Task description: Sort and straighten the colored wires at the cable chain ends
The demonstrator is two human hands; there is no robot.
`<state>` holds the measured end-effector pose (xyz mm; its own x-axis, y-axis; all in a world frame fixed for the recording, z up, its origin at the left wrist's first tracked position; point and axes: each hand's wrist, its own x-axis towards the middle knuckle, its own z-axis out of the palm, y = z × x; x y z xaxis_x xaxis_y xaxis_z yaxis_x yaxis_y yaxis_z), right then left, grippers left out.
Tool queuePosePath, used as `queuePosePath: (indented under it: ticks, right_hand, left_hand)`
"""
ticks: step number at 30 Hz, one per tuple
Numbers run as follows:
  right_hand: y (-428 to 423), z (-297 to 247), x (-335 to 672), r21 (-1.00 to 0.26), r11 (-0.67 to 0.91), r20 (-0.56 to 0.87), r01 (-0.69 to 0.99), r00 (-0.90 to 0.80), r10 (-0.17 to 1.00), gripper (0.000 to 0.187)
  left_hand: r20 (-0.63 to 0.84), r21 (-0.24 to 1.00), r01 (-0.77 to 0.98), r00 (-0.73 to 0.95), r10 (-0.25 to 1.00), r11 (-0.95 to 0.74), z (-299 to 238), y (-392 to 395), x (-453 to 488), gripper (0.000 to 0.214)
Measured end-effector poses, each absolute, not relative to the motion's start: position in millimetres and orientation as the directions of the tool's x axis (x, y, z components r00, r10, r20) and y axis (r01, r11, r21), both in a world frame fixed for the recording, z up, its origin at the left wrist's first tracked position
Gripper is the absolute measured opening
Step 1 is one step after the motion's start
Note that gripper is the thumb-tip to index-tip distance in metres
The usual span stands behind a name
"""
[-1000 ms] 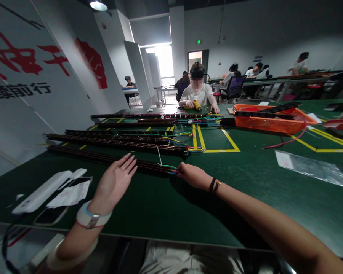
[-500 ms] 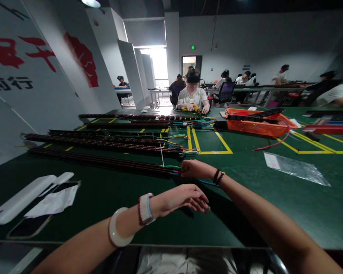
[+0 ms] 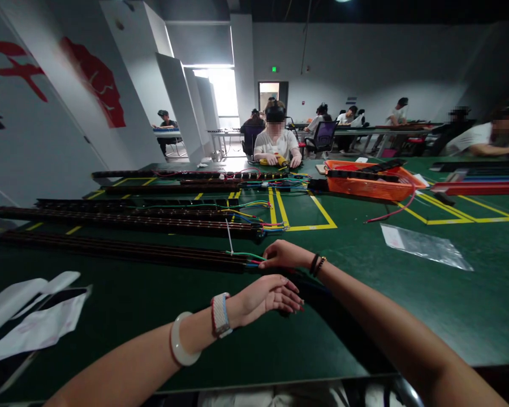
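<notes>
A long dark strip (image 3: 123,250) lies across the green table (image 3: 365,294), with coloured wires (image 3: 250,259) coming out of its right end. My right hand (image 3: 285,255) rests at that end with its fingers closed over the wires. My left hand (image 3: 266,295) hovers just in front of it, palm down, fingers stretched out toward the right and holding nothing. A white cable tie (image 3: 229,236) stands up from the strip near the wires.
More long strips (image 3: 123,220) with wires lie further back. An orange basket (image 3: 371,181) sits at the back right, a clear plastic bag (image 3: 424,246) to the right, white papers and a phone (image 3: 29,319) at the left. A person sits across the table (image 3: 275,141); others work behind.
My left hand swung from the strip's middle over to the right, ending just in front of my right hand. My right hand stayed at the wire end. The view shifted rightward.
</notes>
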<state>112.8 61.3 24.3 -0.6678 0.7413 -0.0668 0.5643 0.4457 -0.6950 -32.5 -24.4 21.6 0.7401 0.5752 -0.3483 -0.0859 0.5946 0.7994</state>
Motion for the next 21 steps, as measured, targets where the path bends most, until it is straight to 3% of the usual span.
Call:
queuePosePath:
  ticks: [3, 6, 10, 15, 18, 21]
  right_hand:
    - [57.2, 27.5, 110.1, -0.664, 0.475, -0.023, 0.578, -0.650, 0.759, 0.041]
    - [50.7, 32.7, 106.6, -0.559, 0.504, 0.005, 0.658, -0.605, 0.796, 0.031]
    - [39.3, 40.7, 100.2, -0.268, 0.545, 0.059, 0.795, -0.551, 0.833, 0.027]
    - [28.4, 47.9, 92.4, 0.004, 0.664, 0.096, 0.748, -0.661, 0.744, 0.030]
    - [26.3, 51.4, 91.9, 0.062, 0.669, 0.082, 0.741, -0.672, 0.736, 0.031]
    - [28.3, 54.1, 97.4, 0.002, 0.628, 0.054, 0.779, -0.627, 0.777, 0.028]
  left_hand:
    - [-0.366, 0.718, -0.191, 0.714, 0.597, 0.669, 19.7, -25.2, -33.2, 0.029]
    - [-0.347, 0.658, -0.379, 0.614, 0.709, 0.650, 18.0, -26.4, -31.2, 0.030]
    - [-0.331, 0.632, -0.575, 0.406, 0.852, 0.520, 15.1, -28.8, -28.0, 0.027]
    - [-0.335, 0.624, -0.656, 0.266, 0.904, 0.424, 12.0, -27.6, -26.4, 0.028]
    - [-0.303, 0.636, -0.669, 0.241, 0.922, 0.384, 10.9, -26.7, -26.8, 0.024]
    - [-0.299, 0.660, -0.639, 0.260, 0.918, 0.395, 13.1, -28.6, -28.2, 0.022]
